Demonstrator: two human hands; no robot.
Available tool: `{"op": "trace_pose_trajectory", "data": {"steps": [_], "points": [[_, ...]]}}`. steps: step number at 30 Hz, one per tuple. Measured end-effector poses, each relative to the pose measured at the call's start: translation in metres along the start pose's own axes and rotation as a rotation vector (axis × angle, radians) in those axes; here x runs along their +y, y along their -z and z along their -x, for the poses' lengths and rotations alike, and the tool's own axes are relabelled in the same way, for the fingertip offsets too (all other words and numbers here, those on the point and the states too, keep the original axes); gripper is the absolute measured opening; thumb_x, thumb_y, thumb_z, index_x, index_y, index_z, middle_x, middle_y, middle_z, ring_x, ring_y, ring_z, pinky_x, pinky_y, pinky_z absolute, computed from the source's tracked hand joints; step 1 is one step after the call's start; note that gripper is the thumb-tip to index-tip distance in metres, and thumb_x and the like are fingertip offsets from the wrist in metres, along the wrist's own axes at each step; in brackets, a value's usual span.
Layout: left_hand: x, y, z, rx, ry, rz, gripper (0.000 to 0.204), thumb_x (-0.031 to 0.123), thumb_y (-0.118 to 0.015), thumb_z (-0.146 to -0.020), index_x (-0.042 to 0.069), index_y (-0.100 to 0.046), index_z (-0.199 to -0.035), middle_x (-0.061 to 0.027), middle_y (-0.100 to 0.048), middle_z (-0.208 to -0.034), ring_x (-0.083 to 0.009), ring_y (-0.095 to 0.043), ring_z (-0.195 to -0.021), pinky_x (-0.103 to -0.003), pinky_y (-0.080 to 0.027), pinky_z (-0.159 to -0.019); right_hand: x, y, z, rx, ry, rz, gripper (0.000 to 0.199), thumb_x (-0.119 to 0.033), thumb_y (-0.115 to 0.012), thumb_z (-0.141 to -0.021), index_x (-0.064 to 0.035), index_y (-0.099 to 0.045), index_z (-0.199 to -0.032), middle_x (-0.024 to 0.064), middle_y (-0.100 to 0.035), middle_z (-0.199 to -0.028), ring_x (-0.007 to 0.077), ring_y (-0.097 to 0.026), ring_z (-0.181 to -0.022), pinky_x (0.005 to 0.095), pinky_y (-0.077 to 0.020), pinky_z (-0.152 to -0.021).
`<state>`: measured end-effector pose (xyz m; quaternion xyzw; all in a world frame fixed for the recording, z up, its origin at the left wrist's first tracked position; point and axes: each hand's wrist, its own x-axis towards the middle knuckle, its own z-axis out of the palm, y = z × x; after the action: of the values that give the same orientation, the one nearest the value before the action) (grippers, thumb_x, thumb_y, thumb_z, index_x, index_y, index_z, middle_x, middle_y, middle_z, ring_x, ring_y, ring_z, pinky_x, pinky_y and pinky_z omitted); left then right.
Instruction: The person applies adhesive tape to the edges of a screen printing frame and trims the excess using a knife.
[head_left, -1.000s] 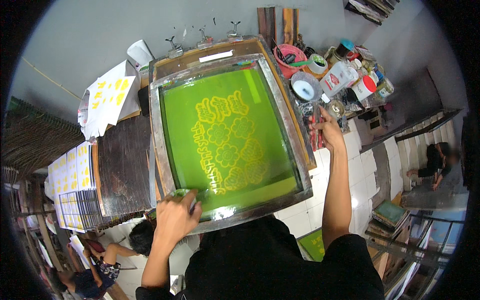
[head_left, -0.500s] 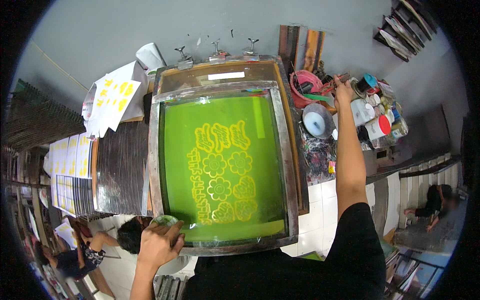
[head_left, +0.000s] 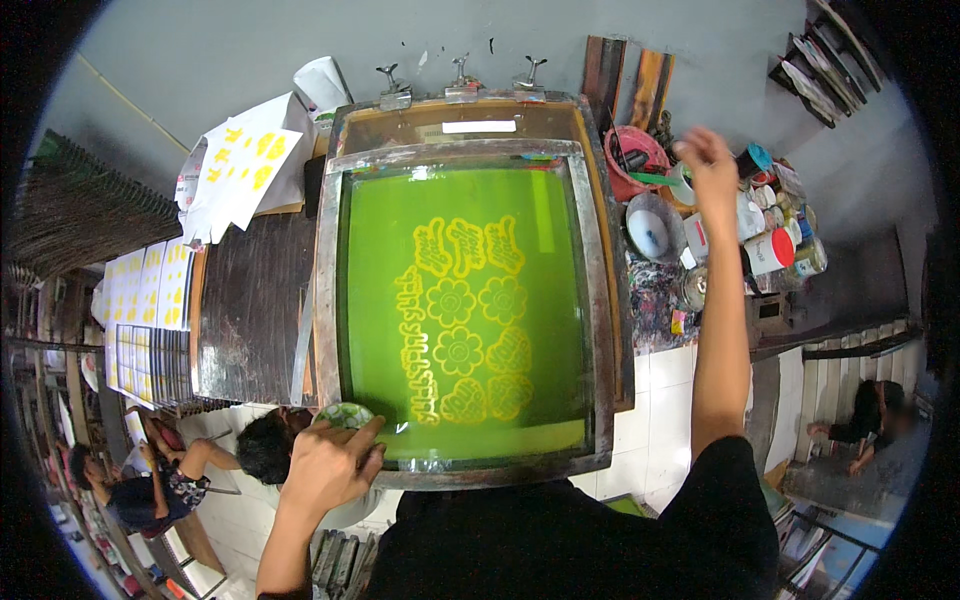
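A metal-framed printing screen (head_left: 365,300) with bright green mesh lies before me, bearing yellowish flower shapes and lettering. My left hand (head_left: 335,463) is at its near left corner, fingers bent around a small round green-and-white dish-like thing (head_left: 345,413). The hand partly covers that thing. My right hand (head_left: 712,180) is raised over the pots at the right, its fingers loosely apart and slightly blurred, with nothing visible in them. Closest to it are a pink basin (head_left: 622,183) holding tools and a green stick (head_left: 655,180).
Clamps (head_left: 462,85) hold the screen's far edge. A bowl (head_left: 650,228) with whitish contents and several jars, one with a red lid (head_left: 782,246), stand at the right. Yellow-printed sheets (head_left: 240,180) lie at the left. A person's dark-haired head (head_left: 268,447) is low beside my left hand; other people are farther off.
My right hand has come away from a dark tool by the pink basin and now shows loosened fingers. My left hand keeps its place at the corner. The whole view has shifted slightly.
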<state>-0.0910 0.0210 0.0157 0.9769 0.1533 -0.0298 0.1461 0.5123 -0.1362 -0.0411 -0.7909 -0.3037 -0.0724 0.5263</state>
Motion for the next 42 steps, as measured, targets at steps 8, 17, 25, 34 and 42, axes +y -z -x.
{"op": "trace_pose_trajectory", "data": {"steps": [8, 17, 25, 34, 42], "points": [[-0.012, -0.001, 0.001, -0.042, -0.045, 0.029, 0.033, 0.027, -0.068, -0.088, 0.006, -0.073, -0.113, -0.0181, -0.071, -0.071, -0.0326, -0.071, -0.062, -0.043, -0.056, -0.063, -0.212, -0.111, 0.280, -1.601, 0.094, -0.049, 0.050, -0.043, -0.072, -0.093, -0.0045, -0.067, -0.124, 0.0163, -0.073, -0.111, 0.0294, -0.070, -0.105, 0.0410, -0.0547, -0.090], [-0.035, 0.020, 0.000, -0.140, -0.088, 0.333, 0.031, 0.026, -0.072, -0.088, 0.008, -0.076, -0.114, -0.0157, -0.069, -0.064, -0.0307, -0.069, -0.058, -0.040, -0.055, -0.058, -0.236, -0.095, 0.282, -1.634, -0.019, -0.049, 0.020, -0.024, -0.077, -0.088, -0.0049, -0.074, -0.095, 0.0104, -0.073, -0.083, 0.0211, -0.071, -0.078, 0.0351, -0.0534, -0.072], [-0.094, 0.028, -0.029, 0.176, 0.176, 1.037, 0.033, 0.007, -0.071, -0.090, 0.006, -0.074, -0.124, -0.0070, -0.077, -0.107, -0.0103, -0.070, -0.091, -0.026, -0.055, -0.077, -0.289, -0.030, 0.278, -1.305, -0.078, -0.083, 0.020, -0.020, -0.081, -0.087, -0.0064, -0.077, -0.101, 0.0105, -0.077, -0.092, 0.0217, -0.074, -0.085, 0.0352, -0.0562, -0.076], [-0.281, -0.082, -0.129, 0.511, 0.426, 0.318, 0.065, 0.009, -0.066, -0.083, 0.002, -0.051, -0.146, -0.0295, -0.072, -0.107, -0.0466, -0.070, -0.096, -0.049, -0.053, -0.081, -0.310, -0.003, 0.297, -1.126, -0.125, 0.018, 0.021, -0.020, -0.078, -0.088, -0.0058, -0.075, -0.104, 0.0142, -0.075, -0.097, 0.0345, -0.071, -0.095, 0.0426, -0.0551, -0.084], [-0.313, -0.149, -0.149, 0.345, 0.373, -0.116, 0.084, 0.015, -0.070, -0.091, 0.007, -0.024, -0.162, -0.0216, -0.070, -0.119, -0.0367, -0.062, -0.118, -0.050, -0.037, -0.109, -0.305, -0.010, 0.309, -1.077, -0.086, 0.023, 0.022, -0.019, -0.077, -0.089, -0.0053, -0.074, -0.106, 0.0149, -0.074, -0.099, 0.0365, -0.069, -0.097, 0.0450, -0.0543, -0.085]]}}
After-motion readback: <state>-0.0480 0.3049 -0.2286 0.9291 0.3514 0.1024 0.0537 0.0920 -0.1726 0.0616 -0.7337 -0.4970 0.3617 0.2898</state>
